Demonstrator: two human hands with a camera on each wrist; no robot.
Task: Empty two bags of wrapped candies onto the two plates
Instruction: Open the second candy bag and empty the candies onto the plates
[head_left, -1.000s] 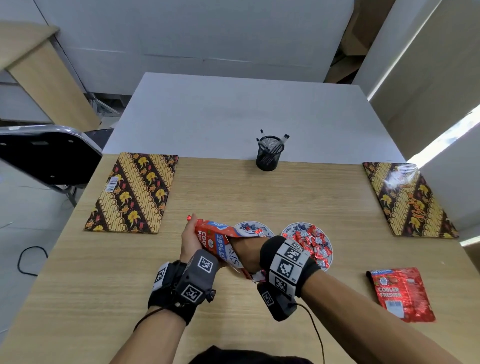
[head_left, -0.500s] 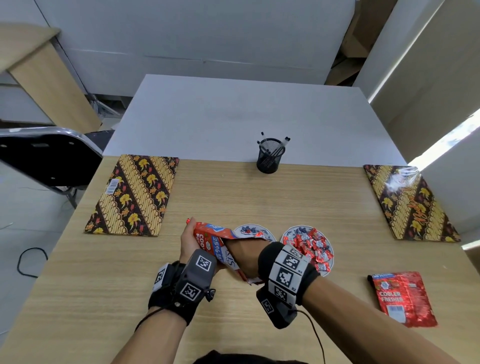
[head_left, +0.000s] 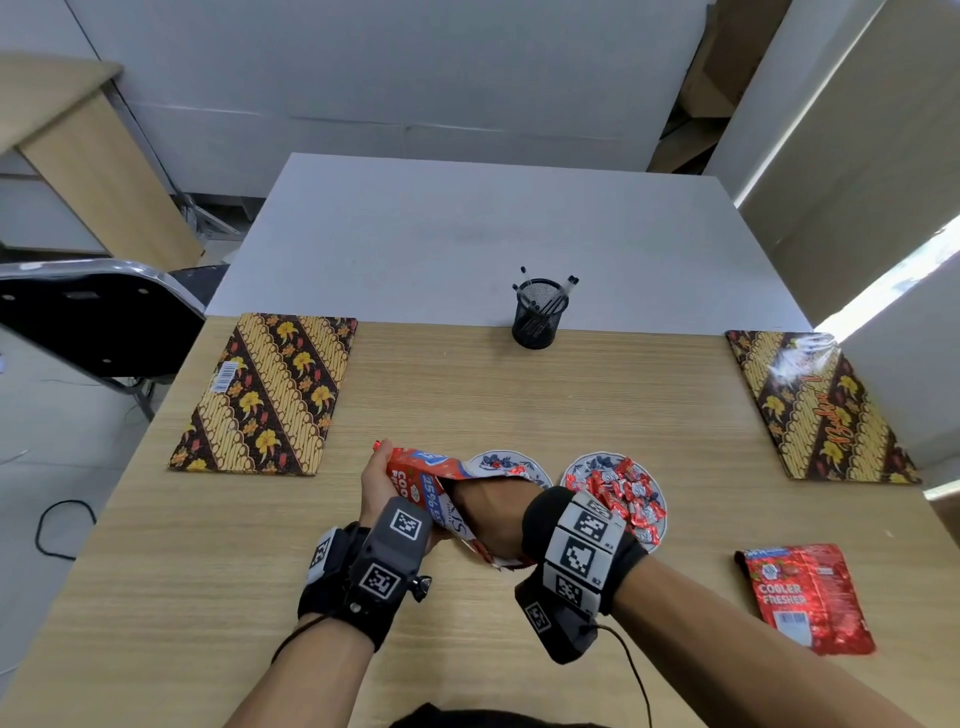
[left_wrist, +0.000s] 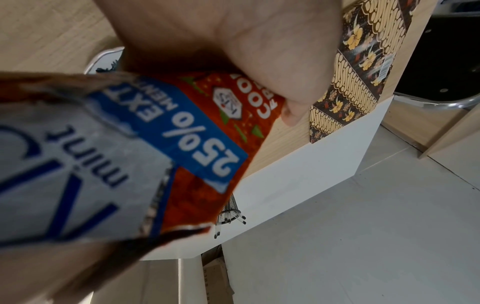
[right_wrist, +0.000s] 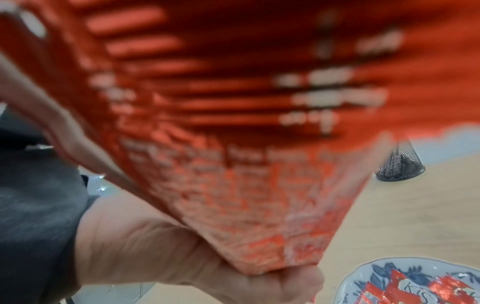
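Left hand grips the red candy bag at its sealed end, thumb curled over the print, holding it above the tabletop just left of the near-bare plate. Right hand is plunged into the bag's torn mouth; its fingers are hidden, so I cannot tell their state. Right of that plate, the second plate carries red wrapped candies. Further right lies the flat second bag.
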